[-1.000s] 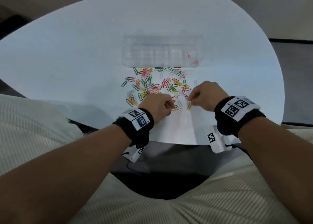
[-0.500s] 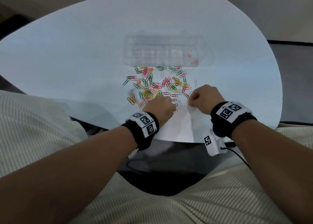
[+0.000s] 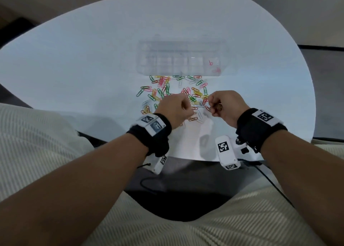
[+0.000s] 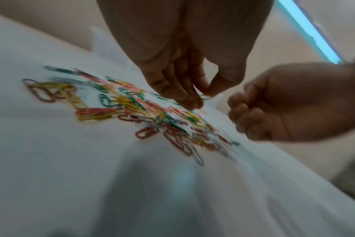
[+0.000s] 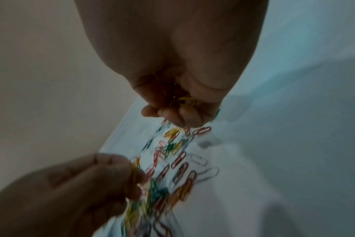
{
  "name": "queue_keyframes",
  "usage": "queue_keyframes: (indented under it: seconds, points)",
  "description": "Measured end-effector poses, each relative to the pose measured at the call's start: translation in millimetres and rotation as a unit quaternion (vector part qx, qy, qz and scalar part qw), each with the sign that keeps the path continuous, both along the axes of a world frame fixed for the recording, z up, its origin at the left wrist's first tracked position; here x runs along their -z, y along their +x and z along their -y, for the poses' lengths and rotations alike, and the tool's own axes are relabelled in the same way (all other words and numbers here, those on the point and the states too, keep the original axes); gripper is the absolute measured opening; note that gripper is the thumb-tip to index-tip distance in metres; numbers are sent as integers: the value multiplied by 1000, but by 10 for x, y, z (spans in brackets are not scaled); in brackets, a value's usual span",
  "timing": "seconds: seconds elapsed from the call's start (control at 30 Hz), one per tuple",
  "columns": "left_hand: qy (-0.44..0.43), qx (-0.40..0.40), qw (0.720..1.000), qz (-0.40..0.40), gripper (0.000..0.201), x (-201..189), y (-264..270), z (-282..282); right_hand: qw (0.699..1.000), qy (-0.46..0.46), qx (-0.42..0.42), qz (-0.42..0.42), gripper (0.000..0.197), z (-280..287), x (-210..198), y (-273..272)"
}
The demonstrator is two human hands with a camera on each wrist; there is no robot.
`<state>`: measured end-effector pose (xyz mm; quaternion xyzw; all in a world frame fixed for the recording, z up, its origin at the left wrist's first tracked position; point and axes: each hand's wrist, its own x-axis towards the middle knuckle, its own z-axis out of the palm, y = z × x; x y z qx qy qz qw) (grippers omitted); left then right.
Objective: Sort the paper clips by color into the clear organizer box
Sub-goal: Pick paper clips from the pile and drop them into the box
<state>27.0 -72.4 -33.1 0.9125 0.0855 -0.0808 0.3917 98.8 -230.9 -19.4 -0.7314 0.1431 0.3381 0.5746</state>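
Observation:
A heap of paper clips [image 3: 176, 93] in red, green, yellow, pink and white lies on the white table [image 3: 74, 69] just in front of the clear organizer box [image 3: 178, 58]. A few pink clips [image 3: 214, 67] sit in the box's right end compartment. My left hand [image 3: 186, 104] hovers over the heap's near edge, with thumb and fingers pinching a yellow clip [image 5: 135, 173]. In the left wrist view that left hand [image 4: 201, 97] shows a thin clip at its tips. My right hand [image 3: 212, 106] is beside it, with fingers curled around yellow clips [image 5: 186, 101].
Loose white and red clips [image 5: 199, 160] lie between the two hands. The table's near edge [image 3: 195, 157] is close to my wrists, and a dark floor gap and cable lie below it. My lap in light ribbed fabric [image 3: 242, 218] fills the bottom of the head view.
Both hands have lifted off the table and moved forward over the heap. The yellow clip that lay at my right fingertips is gone from the table.

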Motion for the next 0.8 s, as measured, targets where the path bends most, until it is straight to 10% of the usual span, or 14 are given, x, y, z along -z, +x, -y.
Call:
queue_keyframes:
  seconds: [0.23,0.8]
  points:
    - [-80,-126,987,-60,15,20,-4,-297,880,-296,-274,252,25,-220,157,-94]
    - [137,52,984,-106,14,67,-121,-42,869,-351,-253,242,3,-30,86,-5]
